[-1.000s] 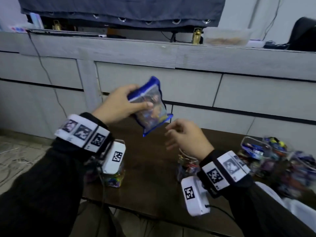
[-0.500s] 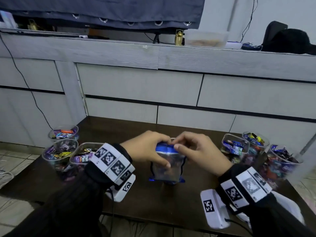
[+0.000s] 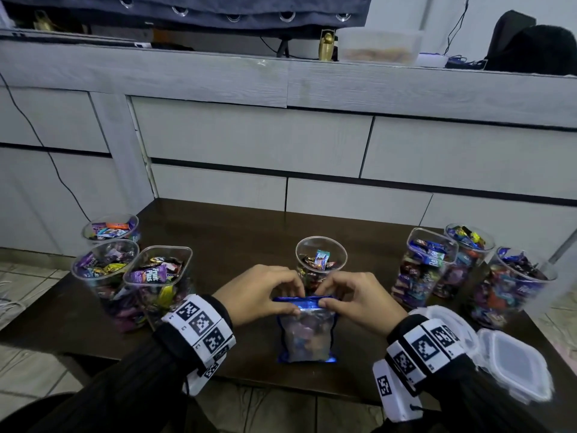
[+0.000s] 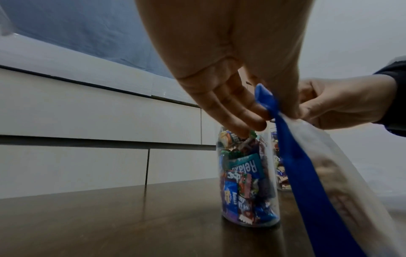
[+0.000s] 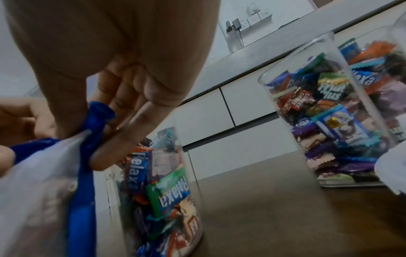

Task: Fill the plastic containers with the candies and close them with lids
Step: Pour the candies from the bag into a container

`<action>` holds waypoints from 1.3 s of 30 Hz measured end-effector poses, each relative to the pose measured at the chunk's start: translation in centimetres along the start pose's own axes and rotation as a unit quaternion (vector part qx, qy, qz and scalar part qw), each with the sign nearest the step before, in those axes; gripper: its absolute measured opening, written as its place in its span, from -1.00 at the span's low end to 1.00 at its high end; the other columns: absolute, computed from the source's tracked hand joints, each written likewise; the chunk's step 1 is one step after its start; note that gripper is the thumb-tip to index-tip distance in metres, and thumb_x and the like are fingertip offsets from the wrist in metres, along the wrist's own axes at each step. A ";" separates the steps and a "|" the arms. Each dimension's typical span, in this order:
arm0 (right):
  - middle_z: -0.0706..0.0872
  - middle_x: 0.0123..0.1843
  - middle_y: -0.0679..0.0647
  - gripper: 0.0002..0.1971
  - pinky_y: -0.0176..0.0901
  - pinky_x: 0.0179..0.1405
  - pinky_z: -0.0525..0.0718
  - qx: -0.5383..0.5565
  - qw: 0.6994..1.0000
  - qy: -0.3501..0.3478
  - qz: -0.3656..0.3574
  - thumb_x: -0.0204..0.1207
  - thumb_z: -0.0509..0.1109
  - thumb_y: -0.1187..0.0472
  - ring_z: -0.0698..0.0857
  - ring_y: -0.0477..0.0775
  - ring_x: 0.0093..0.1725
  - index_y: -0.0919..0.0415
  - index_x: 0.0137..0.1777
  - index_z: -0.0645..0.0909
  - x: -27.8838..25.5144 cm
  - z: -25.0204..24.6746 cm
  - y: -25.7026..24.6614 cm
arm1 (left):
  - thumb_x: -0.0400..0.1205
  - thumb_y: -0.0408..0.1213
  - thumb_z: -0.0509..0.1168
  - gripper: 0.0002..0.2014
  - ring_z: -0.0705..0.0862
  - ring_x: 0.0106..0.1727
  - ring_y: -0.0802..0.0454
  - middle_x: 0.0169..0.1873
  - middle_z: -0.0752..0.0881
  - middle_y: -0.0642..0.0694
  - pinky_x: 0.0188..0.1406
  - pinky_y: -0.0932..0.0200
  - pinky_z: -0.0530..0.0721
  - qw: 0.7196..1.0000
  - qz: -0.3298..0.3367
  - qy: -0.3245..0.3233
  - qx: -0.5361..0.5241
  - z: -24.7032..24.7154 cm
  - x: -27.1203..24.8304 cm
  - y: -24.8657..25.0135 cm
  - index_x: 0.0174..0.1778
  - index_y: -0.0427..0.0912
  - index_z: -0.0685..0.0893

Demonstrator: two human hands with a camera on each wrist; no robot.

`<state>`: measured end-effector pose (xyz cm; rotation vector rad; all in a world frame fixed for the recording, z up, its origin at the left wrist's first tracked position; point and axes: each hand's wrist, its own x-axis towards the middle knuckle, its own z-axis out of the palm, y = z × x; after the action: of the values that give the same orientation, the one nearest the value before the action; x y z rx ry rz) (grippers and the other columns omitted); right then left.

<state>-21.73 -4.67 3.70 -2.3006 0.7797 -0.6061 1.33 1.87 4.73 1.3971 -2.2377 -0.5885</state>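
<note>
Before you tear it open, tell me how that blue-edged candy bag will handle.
The candy bag looks like thin film, so probably floppy, sagging if lifted by the top edge that the left hand and right hand pinch. It stands on the table, bulging with candies: likely light, easily tipped.

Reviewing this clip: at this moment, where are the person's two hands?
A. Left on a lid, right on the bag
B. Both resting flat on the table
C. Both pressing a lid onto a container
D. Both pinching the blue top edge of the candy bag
D: the left hand and the right hand each pinch the blue top strip of the candy bag, which stands on the table.
</note>
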 end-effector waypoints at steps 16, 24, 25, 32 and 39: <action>0.69 -0.20 -0.14 -0.80 -0.33 -0.24 0.58 -0.043 0.982 -0.164 0.082 0.60 0.36 0.13 0.61 -0.25 -0.29 -0.12 -0.25 0.64 2.2 -1.8 -1.2 | 0.57 -0.17 0.39 -0.92 0.57 -0.01 0.19 -0.02 0.59 0.12 -0.31 0.26 0.60 0.966 0.158 0.079 0.190 0.2 -0.4 1.0 -0.05 0.06 0.72; 0.76 -0.03 -0.01 -0.87 -0.29 -0.01 0.64 -0.130 0.974 -0.185 0.017 0.58 0.36 0.17 0.67 -0.16 -0.08 0.16 -0.01 0.73 2.2 -1.4 -2.5 | 0.56 -0.19 0.48 -0.88 0.66 -0.09 0.09 -0.10 0.70 0.04 -0.26 0.13 0.67 0.945 0.188 0.089 0.251 0.6 -0.9 1.7 -0.01 -0.02 0.75; 0.77 -0.05 -0.02 -0.89 -0.34 -0.04 0.63 -0.128 0.975 -0.179 0.018 0.57 0.38 0.19 0.66 -0.20 -0.11 0.17 -0.03 0.73 2.2 -1.3 -2.5 | 0.54 -0.16 0.50 -0.86 0.67 -0.11 0.08 -0.12 0.71 0.05 -0.27 0.14 0.65 0.938 0.195 0.097 0.268 0.5 -0.9 1.9 0.00 -0.02 0.77; 0.74 -0.17 -0.15 -0.94 -0.49 -0.22 0.58 -0.089 0.970 -0.222 0.047 0.51 0.46 0.19 0.65 -0.30 -0.24 0.14 -0.09 0.75 2.3 -1.5 -2.9 | 0.63 -0.13 0.31 -0.82 0.66 -0.18 0.07 -0.22 0.71 0.06 -0.30 0.18 0.55 0.904 0.254 0.126 0.320 0.6 -1.0 2.5 -0.17 0.01 0.82; 0.73 -0.06 0.07 -0.90 -0.27 -0.10 0.59 -0.190 0.960 -0.206 0.007 0.55 0.36 0.24 0.61 -0.06 -0.12 0.21 -0.09 0.70 1.4 -0.6 -3.9 | 0.61 -0.17 0.43 -0.94 0.65 -0.08 0.02 -0.14 0.69 0.03 -0.24 0.08 0.62 0.935 0.238 0.071 0.253 1.4 -1.0 2.1 -0.08 -0.04 0.78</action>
<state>-19.65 -3.39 7.11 -2.6374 0.7521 0.0469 -0.56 3.82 4.58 0.9850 -2.5780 0.2628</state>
